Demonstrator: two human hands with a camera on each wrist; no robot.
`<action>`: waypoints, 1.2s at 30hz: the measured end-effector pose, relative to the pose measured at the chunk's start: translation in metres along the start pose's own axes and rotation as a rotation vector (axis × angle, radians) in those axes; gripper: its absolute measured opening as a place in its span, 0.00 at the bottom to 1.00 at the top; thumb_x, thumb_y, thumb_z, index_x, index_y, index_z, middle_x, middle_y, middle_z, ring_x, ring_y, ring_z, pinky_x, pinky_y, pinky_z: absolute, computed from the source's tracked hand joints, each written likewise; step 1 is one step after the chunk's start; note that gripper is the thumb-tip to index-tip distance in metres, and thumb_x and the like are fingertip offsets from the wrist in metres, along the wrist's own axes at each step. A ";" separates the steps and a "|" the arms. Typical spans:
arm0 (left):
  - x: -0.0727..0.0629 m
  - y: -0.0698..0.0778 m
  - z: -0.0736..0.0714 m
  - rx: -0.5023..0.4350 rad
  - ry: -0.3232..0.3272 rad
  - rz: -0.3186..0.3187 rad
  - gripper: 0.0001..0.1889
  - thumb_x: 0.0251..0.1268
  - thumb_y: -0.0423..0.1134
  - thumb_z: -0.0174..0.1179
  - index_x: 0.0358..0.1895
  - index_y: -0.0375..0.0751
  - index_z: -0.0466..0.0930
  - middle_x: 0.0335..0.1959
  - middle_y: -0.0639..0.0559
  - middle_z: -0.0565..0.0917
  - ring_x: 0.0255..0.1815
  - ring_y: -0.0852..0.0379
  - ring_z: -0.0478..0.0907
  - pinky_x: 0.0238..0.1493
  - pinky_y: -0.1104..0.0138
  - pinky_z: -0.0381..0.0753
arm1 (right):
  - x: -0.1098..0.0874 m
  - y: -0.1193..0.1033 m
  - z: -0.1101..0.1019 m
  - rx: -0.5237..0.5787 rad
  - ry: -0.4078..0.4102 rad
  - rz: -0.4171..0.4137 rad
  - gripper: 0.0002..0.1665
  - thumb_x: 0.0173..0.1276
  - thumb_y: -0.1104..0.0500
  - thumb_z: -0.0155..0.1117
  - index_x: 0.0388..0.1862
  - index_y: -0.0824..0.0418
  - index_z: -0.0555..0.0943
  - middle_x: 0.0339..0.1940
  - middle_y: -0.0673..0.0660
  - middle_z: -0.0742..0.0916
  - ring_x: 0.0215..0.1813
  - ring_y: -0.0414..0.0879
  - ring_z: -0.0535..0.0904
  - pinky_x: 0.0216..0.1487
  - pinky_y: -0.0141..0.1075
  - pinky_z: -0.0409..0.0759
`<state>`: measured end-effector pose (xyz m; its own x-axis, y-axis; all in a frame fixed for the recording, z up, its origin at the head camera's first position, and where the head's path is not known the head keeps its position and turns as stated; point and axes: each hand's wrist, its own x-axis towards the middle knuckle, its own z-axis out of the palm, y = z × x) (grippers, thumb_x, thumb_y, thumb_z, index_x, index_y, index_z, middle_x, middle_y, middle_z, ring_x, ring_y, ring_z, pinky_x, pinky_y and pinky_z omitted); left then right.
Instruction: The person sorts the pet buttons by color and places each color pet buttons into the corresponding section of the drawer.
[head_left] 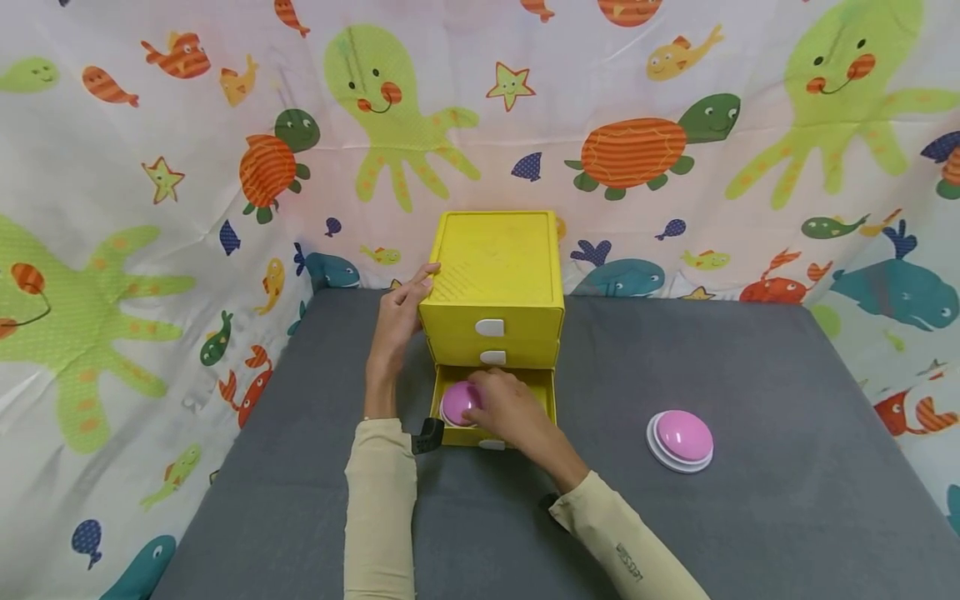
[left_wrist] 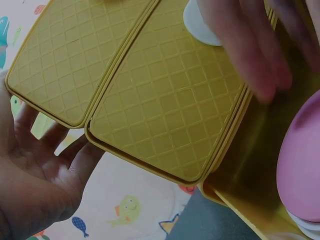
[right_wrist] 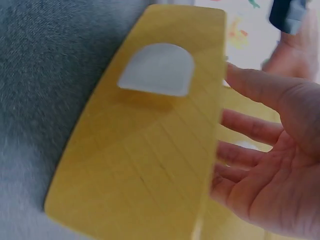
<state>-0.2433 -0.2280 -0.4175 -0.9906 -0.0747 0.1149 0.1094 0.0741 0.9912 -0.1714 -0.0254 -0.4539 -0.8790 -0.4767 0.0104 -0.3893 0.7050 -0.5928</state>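
Note:
A yellow drawer cabinet [head_left: 495, 258] with white tabs stands near the back of the table, its bottom drawer [head_left: 546, 396] pulled out. Inside, on the drawer's left side, lies a pink dome with a white base [head_left: 456, 402], like a push light. My left hand [head_left: 394, 329] touches the cabinet's left side, fingers extended along it in the left wrist view. My right hand [head_left: 513, 408] reaches over the drawer, thumb beside the dome. Its fingers [right_wrist: 250, 125] look loosely extended and hold nothing in the right wrist view. The left wrist view shows them apart from the dome [left_wrist: 305, 165].
A second pink dome on a white base [head_left: 684, 437] sits on the grey table [head_left: 750, 517], right of the cabinet. A curtain [head_left: 465, 100] printed with sea animals hangs behind and along both sides. The upper two drawers are closed.

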 end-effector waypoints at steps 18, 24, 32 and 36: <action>-0.002 0.004 0.001 0.016 0.003 -0.011 0.23 0.80 0.57 0.54 0.70 0.56 0.81 0.76 0.64 0.76 0.80 0.58 0.69 0.73 0.43 0.76 | -0.067 0.045 -0.096 0.058 0.193 0.249 0.28 0.73 0.53 0.71 0.67 0.65 0.81 0.65 0.68 0.84 0.62 0.63 0.82 0.59 0.57 0.86; -0.001 0.002 0.001 0.014 -0.003 0.001 0.24 0.80 0.57 0.54 0.71 0.54 0.80 0.76 0.63 0.76 0.80 0.57 0.68 0.74 0.43 0.75 | -0.084 0.076 -0.115 -0.059 0.118 0.337 0.34 0.71 0.53 0.73 0.70 0.68 0.78 0.70 0.75 0.78 0.67 0.72 0.76 0.65 0.66 0.78; -0.001 0.000 -0.001 0.024 -0.010 0.012 0.25 0.80 0.57 0.53 0.71 0.53 0.80 0.76 0.63 0.76 0.80 0.57 0.69 0.73 0.42 0.76 | -0.105 0.113 -0.117 -0.082 0.010 0.534 0.42 0.66 0.56 0.76 0.73 0.71 0.71 0.68 0.79 0.75 0.65 0.76 0.71 0.60 0.72 0.74; -0.001 0.001 0.000 0.016 -0.014 0.016 0.24 0.80 0.57 0.53 0.70 0.53 0.81 0.76 0.63 0.76 0.80 0.57 0.70 0.72 0.42 0.77 | -0.110 0.125 -0.115 -0.059 -0.002 0.603 0.44 0.63 0.59 0.77 0.74 0.71 0.69 0.69 0.82 0.71 0.66 0.82 0.67 0.60 0.77 0.70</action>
<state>-0.2422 -0.2279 -0.4166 -0.9897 -0.0598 0.1300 0.1243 0.0908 0.9881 -0.1545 0.1756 -0.4367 -0.9489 0.0147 -0.3151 0.1623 0.8792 -0.4479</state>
